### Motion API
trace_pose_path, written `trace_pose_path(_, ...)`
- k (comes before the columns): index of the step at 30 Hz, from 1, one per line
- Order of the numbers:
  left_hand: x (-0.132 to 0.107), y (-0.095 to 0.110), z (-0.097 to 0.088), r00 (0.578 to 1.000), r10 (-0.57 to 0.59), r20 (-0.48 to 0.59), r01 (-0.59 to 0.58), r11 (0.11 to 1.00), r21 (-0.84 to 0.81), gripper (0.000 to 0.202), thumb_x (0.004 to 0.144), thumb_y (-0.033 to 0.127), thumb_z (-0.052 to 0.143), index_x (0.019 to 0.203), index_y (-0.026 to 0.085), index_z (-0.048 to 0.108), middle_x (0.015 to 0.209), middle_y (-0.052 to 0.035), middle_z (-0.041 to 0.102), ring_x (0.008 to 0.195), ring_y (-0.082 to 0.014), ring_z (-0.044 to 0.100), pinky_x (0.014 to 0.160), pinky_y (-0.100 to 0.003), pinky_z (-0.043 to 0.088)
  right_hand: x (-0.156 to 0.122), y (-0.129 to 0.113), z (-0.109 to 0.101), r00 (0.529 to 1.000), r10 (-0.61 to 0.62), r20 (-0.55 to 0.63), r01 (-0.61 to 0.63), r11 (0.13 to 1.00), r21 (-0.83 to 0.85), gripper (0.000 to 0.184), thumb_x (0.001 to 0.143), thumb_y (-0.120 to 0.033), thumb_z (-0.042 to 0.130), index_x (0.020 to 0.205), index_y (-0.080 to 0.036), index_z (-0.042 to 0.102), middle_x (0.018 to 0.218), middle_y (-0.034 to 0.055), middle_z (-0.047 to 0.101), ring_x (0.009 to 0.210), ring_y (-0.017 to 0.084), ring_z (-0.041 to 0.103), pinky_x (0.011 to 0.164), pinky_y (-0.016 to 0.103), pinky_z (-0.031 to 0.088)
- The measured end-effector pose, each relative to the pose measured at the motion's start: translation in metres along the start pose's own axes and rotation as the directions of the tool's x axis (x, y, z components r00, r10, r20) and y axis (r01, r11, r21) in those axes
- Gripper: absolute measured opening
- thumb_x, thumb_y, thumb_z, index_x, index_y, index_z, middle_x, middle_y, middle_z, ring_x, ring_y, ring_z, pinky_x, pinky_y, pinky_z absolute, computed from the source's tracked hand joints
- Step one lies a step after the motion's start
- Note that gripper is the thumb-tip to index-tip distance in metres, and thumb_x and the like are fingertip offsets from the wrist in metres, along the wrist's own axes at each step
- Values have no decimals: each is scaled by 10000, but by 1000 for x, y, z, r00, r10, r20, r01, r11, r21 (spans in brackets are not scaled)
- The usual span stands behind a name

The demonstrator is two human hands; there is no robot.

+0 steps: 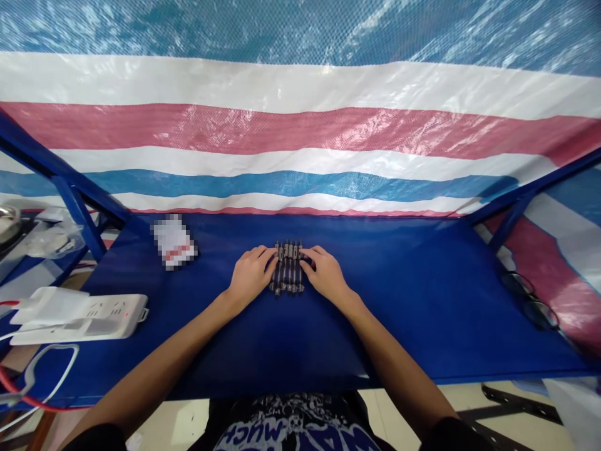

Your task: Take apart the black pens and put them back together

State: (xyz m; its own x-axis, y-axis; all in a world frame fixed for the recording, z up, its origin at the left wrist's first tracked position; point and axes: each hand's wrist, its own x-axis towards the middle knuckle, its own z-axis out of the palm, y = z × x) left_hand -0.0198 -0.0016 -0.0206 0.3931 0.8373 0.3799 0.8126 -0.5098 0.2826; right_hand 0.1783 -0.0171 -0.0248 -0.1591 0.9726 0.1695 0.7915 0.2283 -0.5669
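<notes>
- One white power strip point(79, 316) lies at the left edge of the blue counter point(422, 326).
- One blurred white packet point(174, 242) sits further along.
- Left hand point(251, 274): fingers touch the row's left end, grip unclear.
- Several small dark rods point(287, 268) lie side by side, between the hands.
- Right hand point(325, 274): fingers touch the row's right end, grip unclear.
- One pair of glasses point(529, 300) lies at the far right.

The fingers of your left hand point(251, 274) and right hand point(326, 274) hide the ends of the row of small dark parts point(287, 268), and at this size you can't tell what those parts are. The white packet point(173, 242) near the far left corner of the blue tabletop point(413, 326) is pixelated, so you can't read it. The left edge cuts off what looks like a shiny metal object point(8, 224).
</notes>
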Motion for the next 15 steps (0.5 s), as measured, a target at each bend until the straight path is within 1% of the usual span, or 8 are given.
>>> trace_pose_path(2,-3,-5,1,999,-18,-49,16,999,-51,260,950,305,447,1020,162,652,892,-52,693,759,-158,625,735,-286,480,0,0,1,1000,-12,1,12,1000,1,292,890,-214,495,1142,-182,638,1038,78,638,788,173,609,762,327,492)
trace_pose_path(4,-6,-9,1,990,-39,-138,24,994,-106,249,947,300,463,1034,175,659,739,-12,684,637,-127,594,679,-262,465,0,-1,2,1000,-16,13,16,1000,1,299,896,-220,482,1148,-171,634,1029,84,639,802,182,613,759,331,497)
trace_pose_path(5,-7,-11,0,980,-45,-195,19,991,-134,242,946,281,463,1047,184,661,649,14,656,576,-113,567,665,-257,459,1,-1,2,1000,-17,15,17,1000,3,301,898,-220,476,1149,-165,633,1024,88,640,808,187,614,756,333,499)
trace_pose_path(7,-9,-15,-2,957,-48,-287,-10,980,-198,260,940,202,438,1085,197,654,528,56,592,515,-96,538,704,-268,463,1,-1,2,1000,-21,8,20,1000,11,301,903,-222,464,1145,-159,633,1016,93,641,823,193,615,755,335,503)
trace_pose_path(9,-10,-18,-3,952,-38,-303,-44,966,-256,338,910,111,402,1142,201,631,487,76,577,562,-99,585,829,-313,461,1,-1,1,1000,-29,-8,29,999,21,295,908,-222,457,1133,-156,635,1010,96,643,843,196,615,770,334,504)
trace_pose_path(11,-11,-22,-2,966,-34,-255,-44,955,-294,437,866,50,384,1217,209,590,468,86,593,676,-119,645,945,-369,426,1,0,0,999,-38,-26,38,999,25,288,910,-222,456,1122,-152,638,1003,98,645,867,202,613,789,333,503)
trace_pose_path(13,-12,-24,0,968,-43,-249,-40,946,-321,500,834,16,373,1244,218,576,478,86,625,742,-133,668,996,-403,407,0,-1,-2,998,-44,-42,45,999,26,286,913,-219,452,1122,-157,637,1007,101,644,893,210,611,806,337,502)
trace_pose_path(15,-14,-24,1,962,-53,-269,-43,939,-340,515,820,1,378,1226,234,592,484,87,638,756,-138,676,1024,-425,397,-1,-2,-2,997,-52,-48,54,998,29,290,918,-217,442,1131,-170,633,1011,101,644,917,216,609,816,343,501)
